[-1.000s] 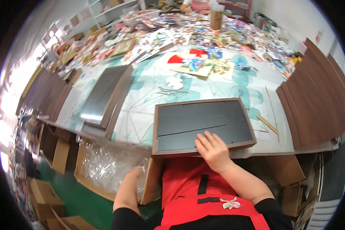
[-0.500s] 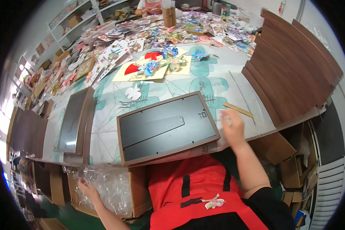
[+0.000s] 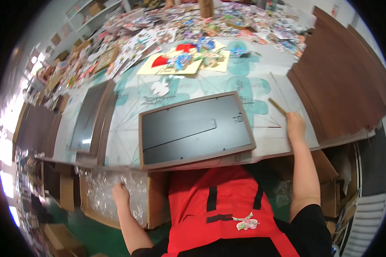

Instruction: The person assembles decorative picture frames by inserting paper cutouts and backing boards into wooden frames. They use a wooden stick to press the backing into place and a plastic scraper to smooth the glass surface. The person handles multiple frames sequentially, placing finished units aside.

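Observation:
A picture frame (image 3: 197, 128) lies back side up at the table's front edge, with a brown rim, black backing board and folded-in stand. To its right, my right hand (image 3: 296, 126) is closed on one end of a thin tan strip (image 3: 278, 106), which points away to the left. My left hand (image 3: 121, 195) is below the table edge, over a cardboard box of clear plastic wrapping (image 3: 135, 192). Its fingers are curled, and whatever they may hold cannot be made out. Close by the right hand, a thin reddish stick (image 3: 274, 127) rests on the table.
More brown frames (image 3: 92, 120) are stacked at the left. Dark brown boards (image 3: 341, 77) stand piled at the right. Yellow cards with blue and red decorations (image 3: 171, 64) lie behind the frame, near a white cutout (image 3: 160, 88). Heaped colourful paper pieces (image 3: 184, 32) cover the far side.
My right hand has moved right from beside the frame and taken hold of the tan strip, turning it. My left hand has moved right over the box, its fingers now curled. The view has shifted.

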`<state>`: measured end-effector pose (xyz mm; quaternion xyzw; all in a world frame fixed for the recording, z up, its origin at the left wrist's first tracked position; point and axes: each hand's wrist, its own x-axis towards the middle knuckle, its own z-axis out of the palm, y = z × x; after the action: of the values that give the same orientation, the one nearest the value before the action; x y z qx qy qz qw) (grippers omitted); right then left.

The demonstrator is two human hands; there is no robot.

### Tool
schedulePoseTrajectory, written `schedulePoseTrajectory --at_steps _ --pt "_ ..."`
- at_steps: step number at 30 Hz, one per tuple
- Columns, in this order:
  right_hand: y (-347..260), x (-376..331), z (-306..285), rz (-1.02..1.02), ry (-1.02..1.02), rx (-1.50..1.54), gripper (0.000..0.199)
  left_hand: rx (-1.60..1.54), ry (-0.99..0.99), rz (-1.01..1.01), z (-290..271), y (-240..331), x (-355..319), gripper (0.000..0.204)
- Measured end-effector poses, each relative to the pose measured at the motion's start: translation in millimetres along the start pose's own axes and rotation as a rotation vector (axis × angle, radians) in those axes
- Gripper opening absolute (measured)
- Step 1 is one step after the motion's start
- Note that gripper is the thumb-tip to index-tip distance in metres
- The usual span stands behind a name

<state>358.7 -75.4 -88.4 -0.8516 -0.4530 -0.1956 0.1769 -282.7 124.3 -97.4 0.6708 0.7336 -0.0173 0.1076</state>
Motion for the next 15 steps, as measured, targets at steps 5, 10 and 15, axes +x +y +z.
schedulePoseTrajectory --at_steps 5,10,15 --pt "-91.4 25.0 -50.3 0.15 0.111 0.83 0.016 -0.502 0.742 0.492 -36.4 50.7 -32.0 0.019" --pt "-196.4 6.4 -71.8 -0.292 -0.381 0.797 0.014 -0.623 0.32 0.929 -48.5 151.5 -65.2 0.036" --pt "-234.5 -2.3 -62.4 -0.462 -0.554 0.593 0.02 -0.546 0.164 0.997 -36.6 188.8 -58.9 0.052"
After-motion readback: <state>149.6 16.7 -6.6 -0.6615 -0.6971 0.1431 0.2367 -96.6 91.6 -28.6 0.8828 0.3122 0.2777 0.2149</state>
